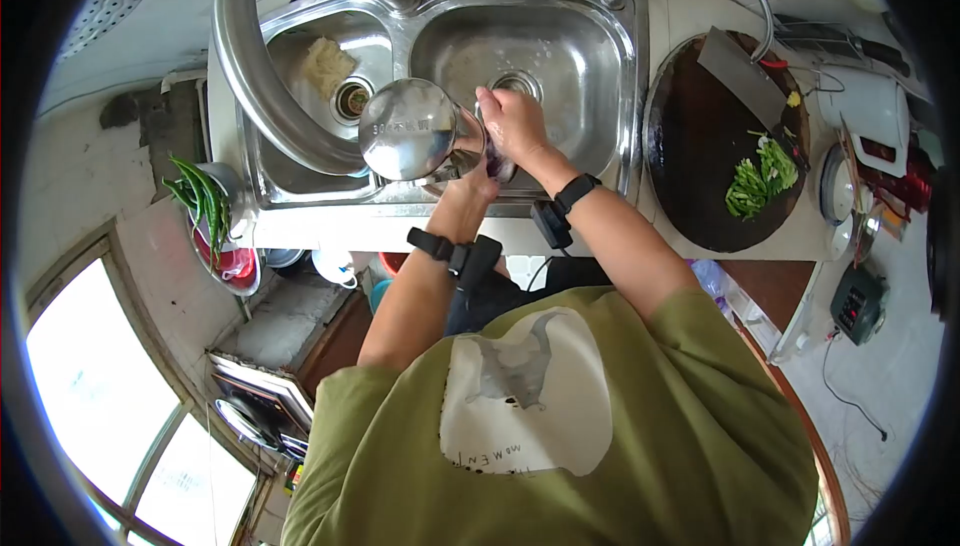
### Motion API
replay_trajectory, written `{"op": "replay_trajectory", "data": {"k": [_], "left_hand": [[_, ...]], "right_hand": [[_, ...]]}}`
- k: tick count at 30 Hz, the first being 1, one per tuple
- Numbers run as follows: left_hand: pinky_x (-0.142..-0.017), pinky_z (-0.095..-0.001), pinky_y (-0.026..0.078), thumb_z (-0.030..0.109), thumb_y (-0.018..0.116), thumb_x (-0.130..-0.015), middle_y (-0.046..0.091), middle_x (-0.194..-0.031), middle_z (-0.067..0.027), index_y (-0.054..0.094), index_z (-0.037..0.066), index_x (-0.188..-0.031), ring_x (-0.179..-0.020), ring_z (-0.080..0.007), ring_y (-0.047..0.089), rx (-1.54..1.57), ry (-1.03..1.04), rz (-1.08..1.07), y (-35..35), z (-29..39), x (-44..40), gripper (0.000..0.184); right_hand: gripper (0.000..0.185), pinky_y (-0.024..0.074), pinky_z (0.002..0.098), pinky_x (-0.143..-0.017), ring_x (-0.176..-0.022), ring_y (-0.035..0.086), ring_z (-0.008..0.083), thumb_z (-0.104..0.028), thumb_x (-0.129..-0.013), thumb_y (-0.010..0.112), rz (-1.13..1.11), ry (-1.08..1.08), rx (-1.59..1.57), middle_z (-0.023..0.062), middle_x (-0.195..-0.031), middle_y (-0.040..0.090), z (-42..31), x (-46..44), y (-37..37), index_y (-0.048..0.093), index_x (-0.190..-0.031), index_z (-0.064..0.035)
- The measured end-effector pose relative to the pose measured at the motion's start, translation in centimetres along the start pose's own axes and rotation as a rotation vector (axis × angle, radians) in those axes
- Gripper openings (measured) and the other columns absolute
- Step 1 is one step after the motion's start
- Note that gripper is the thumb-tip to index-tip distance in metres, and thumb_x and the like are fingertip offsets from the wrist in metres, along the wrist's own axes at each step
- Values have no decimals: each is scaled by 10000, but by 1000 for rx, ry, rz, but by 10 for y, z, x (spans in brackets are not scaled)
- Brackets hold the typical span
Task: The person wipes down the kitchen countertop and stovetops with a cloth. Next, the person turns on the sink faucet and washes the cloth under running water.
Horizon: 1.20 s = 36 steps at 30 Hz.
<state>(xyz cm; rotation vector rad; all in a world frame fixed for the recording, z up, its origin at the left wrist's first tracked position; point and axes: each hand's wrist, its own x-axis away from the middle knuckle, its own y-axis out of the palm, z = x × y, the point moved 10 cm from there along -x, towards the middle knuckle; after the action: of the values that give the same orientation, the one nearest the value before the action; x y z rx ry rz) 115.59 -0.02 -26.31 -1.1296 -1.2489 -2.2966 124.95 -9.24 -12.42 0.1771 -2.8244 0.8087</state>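
Note:
Both my hands are together over the front of the double steel sink, near the divider. My left hand [474, 189] is mostly hidden behind a shiny metal cup-shaped vessel [408, 129]; its fingers do not show clearly. My right hand [515, 128] is closed beside the vessel, its fingers curled round something purplish and small that I cannot make out. Part of this purplish thing shows between my two hands. The vessel's round base faces up toward the camera. Behind my right hand lies the drain of the right basin [580, 46].
A curved steel faucet [245, 66] arches over the left basin, which holds a pale yellowish clump [327, 67]. Right of the sink, a round dark board [690, 146] carries a cleaver [742, 76] and cut green vegetables [762, 178]. Long green peppers [203, 201] stand at the left.

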Motion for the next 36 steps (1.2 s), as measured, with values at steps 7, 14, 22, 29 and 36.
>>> {"op": "replay_trajectory", "data": {"k": [7,14,22,29,36], "left_hand": [[-869,-399,567,337,471,-1059,685,-1040,-81,637,77,-1107,-954,-228,684,11,-28,-79,6,17,0,312],[-941,-374,545,209,585,-1014,676,-1055,-27,657,95,-1126,-1004,-182,664,73,-14,0,22,43,25,175],[-1070,-353,485,187,520,-1048,617,-1315,-79,384,60,-1541,-1221,-190,599,-1340,915,-154,36,83,31,527],[-822,-423,610,290,398,-1071,710,-1093,-86,636,83,-1178,-947,-248,716,51,-94,67,43,-1,40,333],[-813,-397,590,342,498,-1047,697,-1091,-116,644,44,-1136,-909,-259,700,-135,-55,127,59,9,65,344]], "right_hand": [[412,547,452,-731,-860,698,406,-385,-858,788,75,-233,-12,214,-912,710,-41,40,1,708,-1082,-48],[373,504,303,-823,-879,641,118,-397,-1042,596,-29,103,-558,57,-913,687,30,-8,2,726,-1043,-48],[279,560,401,-776,-889,729,342,-326,-934,732,87,-346,-174,160,-1010,746,-91,49,-18,723,-1100,-102],[392,534,520,-624,-672,681,422,-463,-963,603,97,-57,231,189,-696,683,-26,-5,-12,705,-815,-115],[291,534,541,-674,-722,675,446,-371,-916,658,158,6,205,217,-727,681,1,-11,-16,707,-809,-105]]}}
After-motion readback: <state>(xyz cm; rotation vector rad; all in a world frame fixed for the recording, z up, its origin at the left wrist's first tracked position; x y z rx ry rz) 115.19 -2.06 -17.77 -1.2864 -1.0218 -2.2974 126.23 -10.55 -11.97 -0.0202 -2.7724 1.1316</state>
